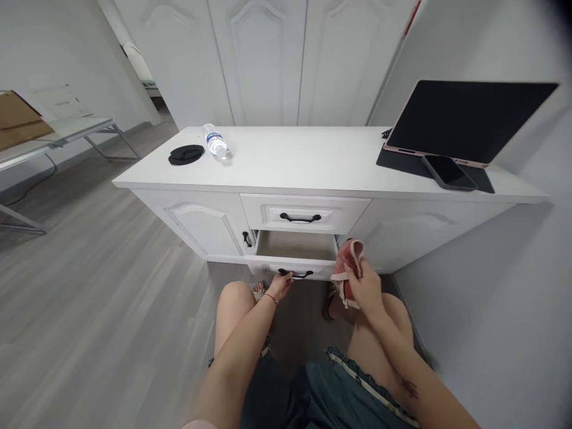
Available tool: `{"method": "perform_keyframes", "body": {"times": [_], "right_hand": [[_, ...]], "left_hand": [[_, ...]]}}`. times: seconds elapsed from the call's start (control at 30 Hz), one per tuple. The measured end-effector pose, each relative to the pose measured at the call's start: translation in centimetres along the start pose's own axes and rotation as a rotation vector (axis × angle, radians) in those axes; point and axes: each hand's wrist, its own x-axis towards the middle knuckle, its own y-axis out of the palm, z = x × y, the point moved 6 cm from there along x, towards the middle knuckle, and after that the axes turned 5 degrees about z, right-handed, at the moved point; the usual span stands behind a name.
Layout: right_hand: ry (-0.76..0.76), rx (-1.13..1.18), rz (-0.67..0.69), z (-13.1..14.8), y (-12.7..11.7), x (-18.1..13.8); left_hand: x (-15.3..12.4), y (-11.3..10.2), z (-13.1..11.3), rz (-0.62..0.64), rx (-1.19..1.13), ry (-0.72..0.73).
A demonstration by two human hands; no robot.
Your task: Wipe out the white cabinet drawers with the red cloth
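Note:
My left hand (281, 286) has its fingers closed on the black handle (303, 274) of the lower drawer (263, 266). That drawer is pulled partly out, and its bare wooden bottom (295, 244) shows. At the drawer's right end, my right hand (365, 287) grips a folded red and white cloth (344, 268), which hangs down beside the drawer front. Part of the cloth is hidden behind my fingers. Just above, the upper drawer (268, 213) is closed, with its own black handle (300, 218).
On the white cabinet top (295, 161) lie a plastic bottle (215, 142) and a black round object (186, 155). A laptop-like screen (465, 119) and a phone (449, 173) are at the right. A wall (500, 298) bounds the right side; a table (67, 132) stands far left.

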Motion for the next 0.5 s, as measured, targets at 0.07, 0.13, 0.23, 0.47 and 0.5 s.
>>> {"method": "perform_keyframes", "body": {"times": [0.07, 0.13, 0.23, 0.47, 0.5], "right_hand": [[-0.022, -0.074, 0.059, -0.7, 2.9, -0.2], [-0.064, -0.102, 0.123, -1.0, 5.7, -0.5], [-0.123, -0.062, 0.184, -0.2, 8.5, -1.0], [-0.271, 0.049, 0.309, 3.0, 11.8, -2.3], [-0.278, 0.05, 0.315, 3.3, 12.3, -2.4]], "left_hand": [[-0.1, 0.1, 0.3, -0.011, 0.017, 0.041], [-0.3, 0.1, 0.6, -0.027, 0.033, 0.079], [-0.6, 0.0, 1.0, -0.044, 0.059, 0.119], [-1.5, -0.3, 0.7, -0.044, 0.113, 0.124], [-1.6, -0.3, 0.7, -0.043, 0.118, 0.124]]}}
